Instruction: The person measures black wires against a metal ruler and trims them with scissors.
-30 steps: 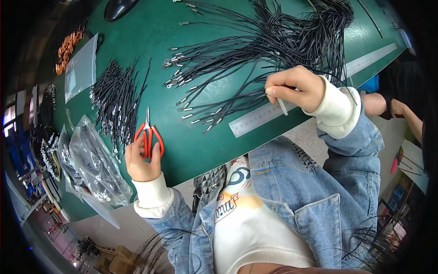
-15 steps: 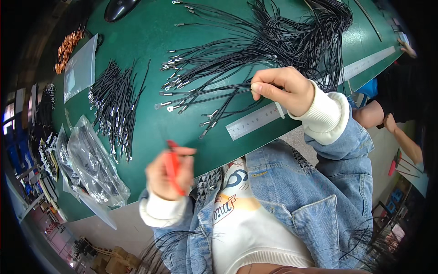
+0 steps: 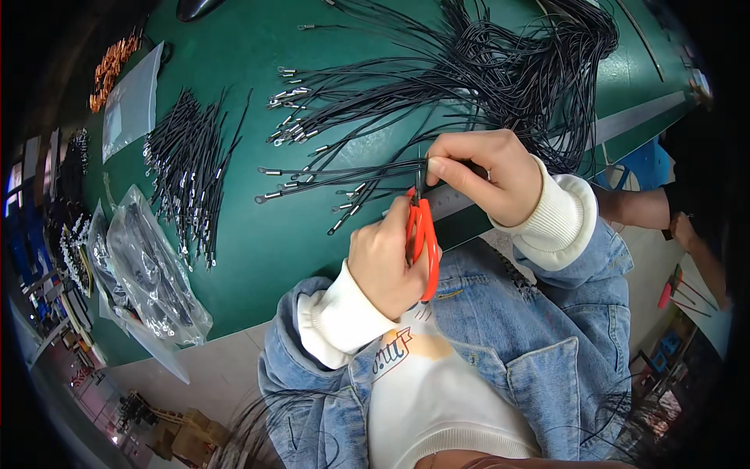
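Observation:
My left hand (image 3: 388,262) is closed round the red handles of a pair of scissors (image 3: 427,246). Their dark blades point away from me and cross a few thin black wires (image 3: 351,167) just left of my right fingertips. My right hand (image 3: 488,172) pinches those wires between thumb and forefinger. The wires stretch left over the green table and end in silver ring terminals (image 3: 269,171). Whether the blades have cut through is too small to tell. Under the hands lies a steel ruler (image 3: 448,202), partly covered.
A large tangle of black wires (image 3: 539,70) fills the far right. On the left lie a pile of short black wires (image 3: 191,168), clear plastic bags (image 3: 152,273) and copper-coloured pieces (image 3: 113,70). Another person's arm (image 3: 633,207) shows at the right edge.
My left hand has moved right and away from me, carrying the scissors up to the wires by my right hand. My right hand has stayed nearly in place.

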The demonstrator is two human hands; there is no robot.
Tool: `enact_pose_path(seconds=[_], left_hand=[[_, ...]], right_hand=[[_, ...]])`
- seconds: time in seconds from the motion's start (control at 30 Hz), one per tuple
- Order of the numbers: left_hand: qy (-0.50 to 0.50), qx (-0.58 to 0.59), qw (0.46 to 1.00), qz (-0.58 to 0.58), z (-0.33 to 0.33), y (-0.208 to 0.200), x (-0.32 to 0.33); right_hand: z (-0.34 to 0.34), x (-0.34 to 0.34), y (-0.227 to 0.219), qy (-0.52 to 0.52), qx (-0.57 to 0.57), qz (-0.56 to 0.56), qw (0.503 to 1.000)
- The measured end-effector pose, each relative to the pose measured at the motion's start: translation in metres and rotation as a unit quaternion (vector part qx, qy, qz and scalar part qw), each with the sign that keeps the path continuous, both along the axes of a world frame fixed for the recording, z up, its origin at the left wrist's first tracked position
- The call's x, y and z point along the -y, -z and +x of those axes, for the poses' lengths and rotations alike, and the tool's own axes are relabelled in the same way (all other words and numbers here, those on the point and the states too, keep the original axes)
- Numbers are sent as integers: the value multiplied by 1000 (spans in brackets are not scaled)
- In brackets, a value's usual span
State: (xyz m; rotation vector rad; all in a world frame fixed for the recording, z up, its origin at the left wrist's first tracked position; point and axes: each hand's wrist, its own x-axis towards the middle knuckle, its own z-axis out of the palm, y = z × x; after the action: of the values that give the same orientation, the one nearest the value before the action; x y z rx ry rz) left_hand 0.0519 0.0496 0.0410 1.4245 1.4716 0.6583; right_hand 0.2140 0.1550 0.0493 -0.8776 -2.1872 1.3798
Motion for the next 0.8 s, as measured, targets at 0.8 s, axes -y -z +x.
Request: enact_pose_path(seconds=[0.8], left_hand=[[-21, 10, 1000, 14, 4, 2, -3]], right_hand=[[-5, 4, -1, 36, 20, -35, 999]])
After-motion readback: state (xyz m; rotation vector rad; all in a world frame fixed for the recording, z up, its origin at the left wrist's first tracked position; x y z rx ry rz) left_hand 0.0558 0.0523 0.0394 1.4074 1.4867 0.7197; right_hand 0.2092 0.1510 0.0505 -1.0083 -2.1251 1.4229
